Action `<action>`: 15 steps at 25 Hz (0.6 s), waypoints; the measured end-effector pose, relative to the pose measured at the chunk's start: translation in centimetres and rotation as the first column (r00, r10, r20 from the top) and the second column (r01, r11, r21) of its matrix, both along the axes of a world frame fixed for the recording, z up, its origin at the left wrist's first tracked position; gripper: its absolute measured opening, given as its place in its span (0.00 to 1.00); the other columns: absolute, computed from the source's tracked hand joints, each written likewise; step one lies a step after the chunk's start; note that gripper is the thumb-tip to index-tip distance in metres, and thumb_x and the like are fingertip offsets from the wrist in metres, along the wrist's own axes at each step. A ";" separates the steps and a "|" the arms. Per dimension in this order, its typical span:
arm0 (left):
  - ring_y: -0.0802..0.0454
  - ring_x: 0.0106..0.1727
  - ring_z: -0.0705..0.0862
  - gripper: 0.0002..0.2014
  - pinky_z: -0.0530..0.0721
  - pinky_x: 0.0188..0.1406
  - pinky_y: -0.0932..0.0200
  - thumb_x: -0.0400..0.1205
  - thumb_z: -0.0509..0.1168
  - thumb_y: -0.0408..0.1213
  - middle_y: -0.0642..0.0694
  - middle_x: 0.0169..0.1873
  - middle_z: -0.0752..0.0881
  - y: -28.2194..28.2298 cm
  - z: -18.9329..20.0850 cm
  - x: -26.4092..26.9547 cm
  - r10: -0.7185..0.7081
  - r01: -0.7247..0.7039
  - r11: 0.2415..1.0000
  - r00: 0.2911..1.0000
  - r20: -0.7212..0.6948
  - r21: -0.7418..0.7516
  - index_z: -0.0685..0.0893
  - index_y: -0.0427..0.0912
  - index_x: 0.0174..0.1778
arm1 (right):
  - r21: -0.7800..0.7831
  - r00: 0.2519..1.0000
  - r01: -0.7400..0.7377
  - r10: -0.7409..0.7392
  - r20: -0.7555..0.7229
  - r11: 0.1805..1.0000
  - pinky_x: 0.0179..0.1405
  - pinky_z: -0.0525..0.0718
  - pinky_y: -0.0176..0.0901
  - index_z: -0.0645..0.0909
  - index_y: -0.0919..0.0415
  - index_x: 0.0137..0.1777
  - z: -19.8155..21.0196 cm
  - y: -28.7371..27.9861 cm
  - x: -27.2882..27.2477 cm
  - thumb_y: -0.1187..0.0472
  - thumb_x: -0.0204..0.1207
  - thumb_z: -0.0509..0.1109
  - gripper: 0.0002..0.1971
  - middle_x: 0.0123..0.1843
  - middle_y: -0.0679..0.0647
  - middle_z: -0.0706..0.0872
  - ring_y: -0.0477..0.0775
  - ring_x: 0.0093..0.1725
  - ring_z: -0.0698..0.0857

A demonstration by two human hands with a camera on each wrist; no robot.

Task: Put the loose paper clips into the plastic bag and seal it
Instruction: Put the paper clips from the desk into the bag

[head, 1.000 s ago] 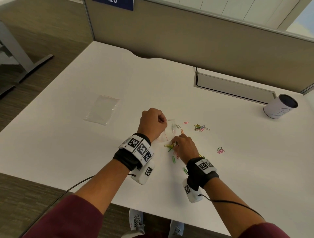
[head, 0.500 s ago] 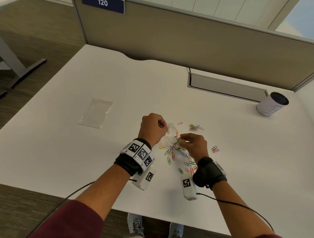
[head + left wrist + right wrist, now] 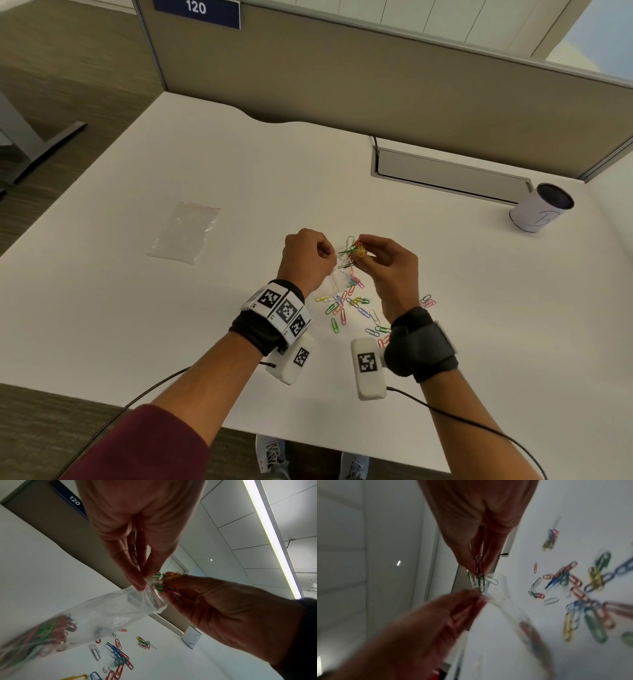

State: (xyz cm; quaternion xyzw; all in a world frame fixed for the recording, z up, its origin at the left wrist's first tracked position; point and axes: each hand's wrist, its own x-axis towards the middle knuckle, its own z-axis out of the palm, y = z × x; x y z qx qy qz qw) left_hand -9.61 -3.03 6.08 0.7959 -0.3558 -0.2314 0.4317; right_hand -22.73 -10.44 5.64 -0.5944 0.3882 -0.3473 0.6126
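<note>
White worktop (image 3: 205, 342) backed by a tan partition (image 3: 376, 85). Left hand (image 3: 306, 258) pinching the mouth of a clear plastic bag (image 3: 109, 609), raised; coloured clips bunched in its bottom, seen only from the left wrist. Right hand (image 3: 390, 270) with fingers closed on a bunch of paper clips (image 3: 354, 251) at that mouth. Loose paper clips (image 3: 349, 305) scattered beneath. Spare bag (image 3: 185, 231) lying well left; paper cup (image 3: 541, 212) far right near the edge.

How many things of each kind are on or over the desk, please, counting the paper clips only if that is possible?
Plastic bags: 2, the held plastic bag pinched by the left hand and a spare plastic bag lying flat.
White cup: 1.
Paper clips: too many and overlapping to count; the right hand pinches some.
Total, clips aside: 3.
</note>
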 end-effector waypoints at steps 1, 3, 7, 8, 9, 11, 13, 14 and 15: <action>0.45 0.34 0.91 0.01 0.92 0.43 0.46 0.73 0.74 0.27 0.39 0.30 0.91 0.0 0.0 0.0 -0.001 0.001 1.000 1.000 -0.004 -0.006 0.90 0.35 0.38 | -0.090 0.996 -0.015 0.007 -0.087 0.996 0.50 0.90 0.39 0.87 0.61 0.56 -0.2 0.3 0.4 0.70 0.70 0.76 0.14 0.50 0.54 0.92 0.51 0.47 0.92; 0.44 0.34 0.91 0.01 0.92 0.44 0.45 0.72 0.74 0.27 0.38 0.31 0.91 0.0 0.1 0.2 0.005 -0.005 1.000 1.000 -0.014 -0.012 0.90 0.35 0.38 | -0.244 0.969 -0.072 0.010 -0.246 0.967 0.49 0.89 0.36 0.87 0.58 0.55 -0.7 0.9 1.0 0.68 0.71 0.76 0.13 0.48 0.48 0.91 0.44 0.45 0.90; 0.44 0.35 0.92 0.02 0.92 0.44 0.45 0.73 0.73 0.26 0.38 0.32 0.91 0.1 0.5 0.6 0.029 -0.030 0.999 0.999 -0.022 -0.023 0.90 0.34 0.39 | -0.310 0.931 -0.130 0.008 -0.365 0.942 0.48 0.89 0.34 0.87 0.60 0.54 -1.6 1.3 1.6 0.68 0.71 0.75 0.12 0.48 0.50 0.91 0.45 0.43 0.90; 0.44 0.35 0.92 0.02 0.92 0.44 0.45 0.73 0.73 0.26 0.38 0.32 0.91 0.1 0.5 0.6 0.031 -0.031 0.999 0.999 -0.021 -0.023 0.90 0.34 0.39 | -0.318 0.916 -0.159 0.020 -0.400 0.935 0.48 0.88 0.34 0.87 0.60 0.54 -1.7 1.3 1.6 0.68 0.71 0.74 0.12 0.48 0.52 0.92 0.46 0.44 0.89; 0.44 0.35 0.92 0.02 0.92 0.44 0.45 0.73 0.73 0.26 0.38 0.32 0.91 0.1 0.5 0.7 0.031 -0.031 0.999 0.999 -0.019 -0.022 0.90 0.34 0.38 | -0.325 0.895 -0.200 0.038 -0.444 0.924 0.50 0.88 0.35 0.87 0.60 0.55 -1.7 1.1 1.7 0.69 0.71 0.74 0.12 0.49 0.53 0.92 0.47 0.45 0.89; 0.44 0.34 0.92 0.02 0.92 0.44 0.45 0.73 0.73 0.25 0.38 0.31 0.91 0.0 0.5 0.7 0.028 -0.028 0.999 0.999 -0.019 -0.019 0.90 0.34 0.38 | -0.313 0.843 -0.307 0.105 -0.527 0.899 0.54 0.87 0.37 0.87 0.60 0.57 -1.4 0.8 1.8 0.69 0.73 0.73 0.13 0.52 0.55 0.91 0.49 0.48 0.89; 0.44 0.34 0.91 0.02 0.93 0.44 0.45 0.73 0.73 0.25 0.37 0.32 0.91 0.0 0.6 0.7 0.028 -0.029 0.999 0.999 -0.024 -0.021 0.90 0.34 0.38 | -0.271 0.797 -0.405 0.191 -0.573 0.873 0.56 0.86 0.38 0.84 0.60 0.59 -0.6 0.5 1.8 0.70 0.73 0.72 0.15 0.56 0.56 0.90 0.51 0.54 0.88; 0.44 0.34 0.91 0.02 0.92 0.44 0.45 0.73 0.73 0.25 0.37 0.32 0.91 0.0 0.6 0.7 0.028 -0.028 0.999 0.999 -0.024 -0.025 0.90 0.33 0.39 | -0.238 0.785 -0.429 0.229 -0.576 0.871 0.54 0.86 0.37 0.82 0.60 0.59 -0.3 0.3 1.8 0.72 0.74 0.70 0.15 0.58 0.56 0.89 0.52 0.56 0.88; 0.44 0.35 0.91 0.02 0.92 0.44 0.45 0.73 0.73 0.26 0.37 0.32 0.91 0.0 0.7 0.7 0.025 -0.026 0.999 0.999 -0.022 -0.027 0.90 0.33 0.39 | -0.199 0.784 -0.434 0.260 -0.564 0.878 0.50 0.86 0.35 0.78 0.59 0.58 0.0 0.1 1.8 0.74 0.74 0.68 0.16 0.59 0.55 0.87 0.52 0.58 0.87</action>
